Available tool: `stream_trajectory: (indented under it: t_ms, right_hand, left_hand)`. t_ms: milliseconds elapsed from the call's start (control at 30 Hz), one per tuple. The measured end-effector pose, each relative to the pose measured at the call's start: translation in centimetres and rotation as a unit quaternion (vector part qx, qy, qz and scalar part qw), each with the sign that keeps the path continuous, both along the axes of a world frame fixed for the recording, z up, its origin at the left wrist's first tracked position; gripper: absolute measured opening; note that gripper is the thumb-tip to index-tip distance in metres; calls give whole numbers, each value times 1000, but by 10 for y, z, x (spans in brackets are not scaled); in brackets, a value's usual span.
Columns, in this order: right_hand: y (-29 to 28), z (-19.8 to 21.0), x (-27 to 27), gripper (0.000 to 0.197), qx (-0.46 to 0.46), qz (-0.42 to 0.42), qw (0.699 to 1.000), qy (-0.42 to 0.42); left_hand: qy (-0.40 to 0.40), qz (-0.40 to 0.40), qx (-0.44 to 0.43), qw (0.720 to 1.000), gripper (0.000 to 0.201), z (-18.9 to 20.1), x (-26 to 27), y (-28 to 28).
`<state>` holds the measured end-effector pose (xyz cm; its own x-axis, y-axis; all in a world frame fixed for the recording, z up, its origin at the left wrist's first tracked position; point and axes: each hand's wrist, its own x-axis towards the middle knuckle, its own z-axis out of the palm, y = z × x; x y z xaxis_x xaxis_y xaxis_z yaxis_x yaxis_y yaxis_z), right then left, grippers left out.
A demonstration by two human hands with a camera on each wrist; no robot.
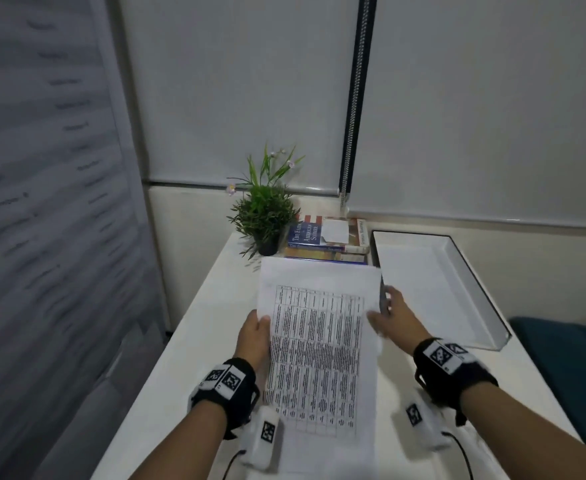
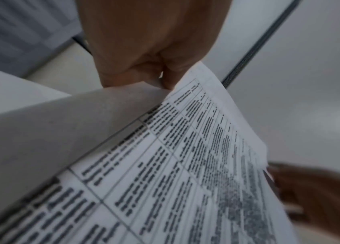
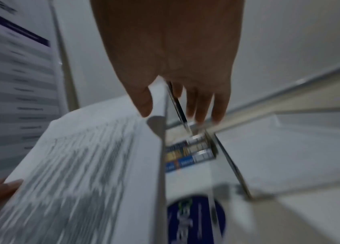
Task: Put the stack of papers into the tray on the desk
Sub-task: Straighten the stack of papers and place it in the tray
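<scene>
Stack of papers (image 1: 319, 348) pinched between left hand (image 1: 253, 341) and right hand (image 1: 402, 323) fingers (image 1: 376, 320).

The papers (image 1: 319, 341) hang left of the tray (image 1: 423, 282), books (image 1: 322, 237) behind.

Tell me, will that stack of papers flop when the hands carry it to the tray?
Probably a bit floppy: the stack of papers curves up beside the left hand in the left wrist view. With the right hand holding the opposite edge, it should sag less. No clip shows, so sheets might slide apart until the tray holds them.
</scene>
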<state>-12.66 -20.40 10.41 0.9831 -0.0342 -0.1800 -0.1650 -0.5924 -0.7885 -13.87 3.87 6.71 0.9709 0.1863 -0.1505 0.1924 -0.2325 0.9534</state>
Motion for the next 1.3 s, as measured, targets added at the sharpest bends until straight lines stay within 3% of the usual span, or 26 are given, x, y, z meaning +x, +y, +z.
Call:
stream_trajectory:
  t_ms: [67,167,200,333,433,500,600,667,767,833,900,967,1100,1300]
  right_hand:
    - [14,-25,-4,36,-5,77,992,96]
    - [42,-52,1,8,-77,116,987,83]
    - [52,-56,5,8,-73,117,986,90]
    - [94,-60,25,36,-80,155,977,126]
    - [123,-69,46,35,-114,216,957,159]
    - [138,-76,66,28,-87,229,946,212]
    - [152,-82,109,24,-106,173,956,214]
    - [163,-88,143,42,-124,93,976,154]
    - [190,-86,172,61,-72,12,985,158]
    - [206,-91,183,77,-47,0,981,188]
    - [213,-106,191,93,-93,18,972,217]
    - [212,-118,192,81,-123,31,966,226]
    - [189,-114,182,31,-85,-3,970,228]
    - [120,-85,174,39,-20,-87,992,84]
  left_hand:
    - [20,37,-38,998,23,-4,-1,9]
    - [53,90,-35,994,36,-18,1,25]
    - [66,108,-23,992,36,-25,2,32]
    - [103,176,22,979,28,-51,6,72]
    - [140,216,47,965,31,-68,8,99]
    - [163,242,57,955,34,-73,10,114]
    - [207,275,60,937,42,-85,12,135]
    - [225,295,68,926,41,-94,11,146]
    - [239,303,83,919,37,-106,10,153]
    - [240,304,86,918,37,-110,10,152]
    - [239,302,84,919,37,-112,12,151]
    - [240,300,89,919,38,-111,14,150]
    - [232,295,89,923,37,-107,16,144]
    - [200,219,63,953,37,-93,36,102]
